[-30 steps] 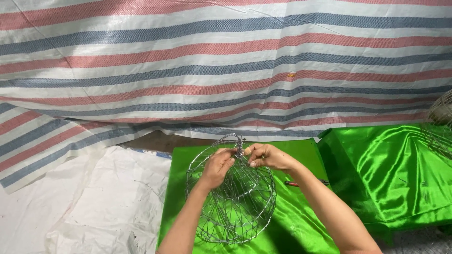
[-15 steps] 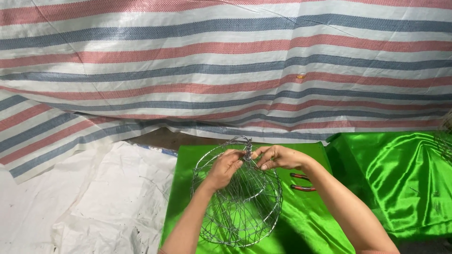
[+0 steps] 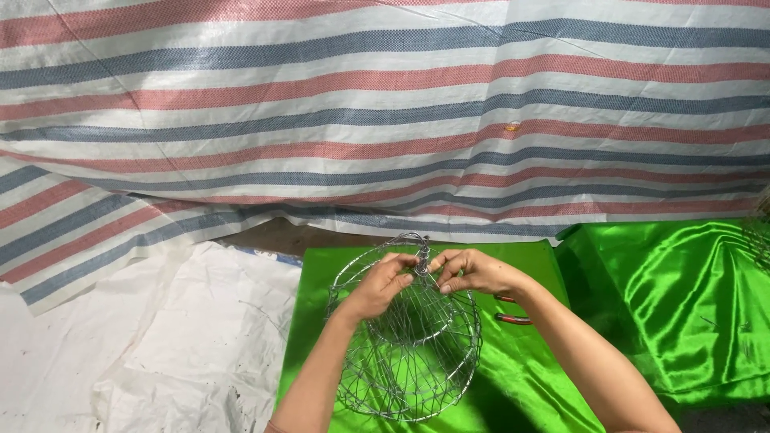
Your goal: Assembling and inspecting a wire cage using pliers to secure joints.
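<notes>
While your left hand (image 3: 383, 282) and right hand (image 3: 473, 273) pinch the round silver wire-mesh basket's (image 3: 405, 353) twisted top, it has shifted rightward over the shiny green satin cloth (image 3: 529, 377).

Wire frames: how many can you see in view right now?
2. One round wire frame sits on the green cloth, held at its top by both hands, left and right. A second barely shows at the right edge; others may be hidden.
</notes>
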